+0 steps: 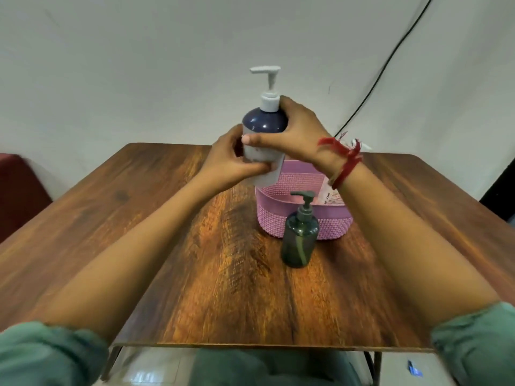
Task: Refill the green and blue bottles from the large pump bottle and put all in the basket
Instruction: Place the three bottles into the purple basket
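I hold the large pump bottle (264, 126), dark blue with a white label and white pump, upright in the air above the left rim of the pink basket (331, 221). My left hand (231, 160) grips its lower body from the left. My right hand (295, 132) wraps its shoulder from the right, fingers near the pump collar. The green pump bottle (299, 240) stands upright on the table just in front of the basket, apart from both hands. No blue small bottle shows in view.
The wooden table (195, 260) has its front edge near me and a wall behind. A black cable (390, 57) runs down the wall at the right. A red seat (19, 190) sits left of the table. A label tag (330, 197) lies inside the basket.
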The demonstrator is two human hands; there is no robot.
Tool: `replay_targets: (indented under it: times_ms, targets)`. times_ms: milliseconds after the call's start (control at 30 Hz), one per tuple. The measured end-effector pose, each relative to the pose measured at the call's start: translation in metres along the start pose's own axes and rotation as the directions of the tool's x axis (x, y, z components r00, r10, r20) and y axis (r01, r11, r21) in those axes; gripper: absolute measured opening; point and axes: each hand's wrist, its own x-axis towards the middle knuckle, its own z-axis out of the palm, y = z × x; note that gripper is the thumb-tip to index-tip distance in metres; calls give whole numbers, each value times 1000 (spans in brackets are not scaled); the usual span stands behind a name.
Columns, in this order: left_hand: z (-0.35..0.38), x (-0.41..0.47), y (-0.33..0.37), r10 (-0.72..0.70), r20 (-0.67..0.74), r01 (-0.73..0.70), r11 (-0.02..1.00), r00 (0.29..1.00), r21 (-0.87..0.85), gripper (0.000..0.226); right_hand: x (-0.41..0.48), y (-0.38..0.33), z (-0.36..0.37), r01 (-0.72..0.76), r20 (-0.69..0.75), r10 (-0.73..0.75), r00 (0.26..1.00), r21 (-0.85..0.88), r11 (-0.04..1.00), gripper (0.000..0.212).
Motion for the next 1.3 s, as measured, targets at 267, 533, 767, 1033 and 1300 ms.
replay_targets:
  times_ms: [267,533,767,1033,1300]
  targets:
    - [34,30,-28,-71,207,23,974,976,226,86,33,60,-18,-237,104,246,964,-90,967,45]
    - [27,11,-59,-121,338,-87,836,933,541,75,22,103,8,-304,136,359,923,-311,901,43]
    - [30,4,-63,-133,367,-106,820,921,563,65,13,122,27,-366,120,426,897,-341,866,63]
    - [50,26,-41,-145,170,17,807,975,590,40,0,107,14,-363,19,389,921,-320,875,68]
    - [83,49,-24,-548,350,296,771,760,564,82,-67,143,-40,-306,-484,283,828,34,952,33]
